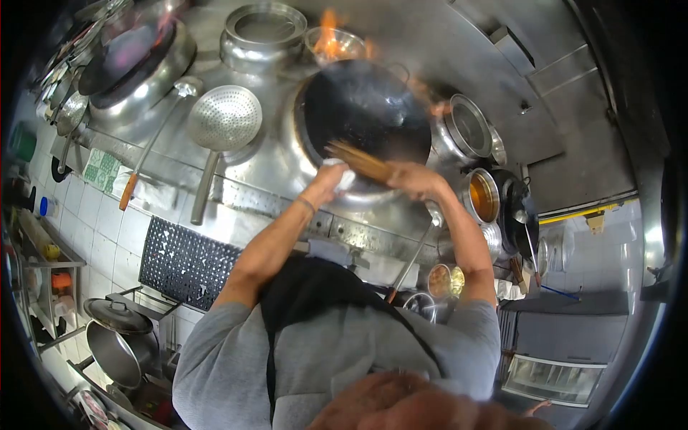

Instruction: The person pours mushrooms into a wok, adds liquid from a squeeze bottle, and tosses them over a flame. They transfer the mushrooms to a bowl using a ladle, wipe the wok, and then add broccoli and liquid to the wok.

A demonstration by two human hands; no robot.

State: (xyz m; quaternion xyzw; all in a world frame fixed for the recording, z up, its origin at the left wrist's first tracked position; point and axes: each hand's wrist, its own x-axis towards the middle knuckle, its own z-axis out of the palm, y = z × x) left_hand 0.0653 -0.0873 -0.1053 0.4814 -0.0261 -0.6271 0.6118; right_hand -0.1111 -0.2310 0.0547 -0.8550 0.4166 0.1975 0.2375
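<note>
A large dark wok (362,104) sits on the steel range and tilts up at its far side, its inside wet and shiny. My left hand (326,183) is closed around a folded white cloth (346,179) at the wok's near rim. In my right hand (416,179) is a bamboo wok brush (358,160), a bundle of thin strips, slightly blurred. Its bristle end points left, over the near part of the wok and close to the cloth. Orange flames (328,39) rise behind the wok.
A perforated strainer (226,118) and a wooden-handled ladle (188,87) lie to the left. Another wok (129,61) stands at the far left. To the right are a lidless container of orange liquid (484,197) and a steel pot (467,125). Another ladle (433,213) lies near my right forearm.
</note>
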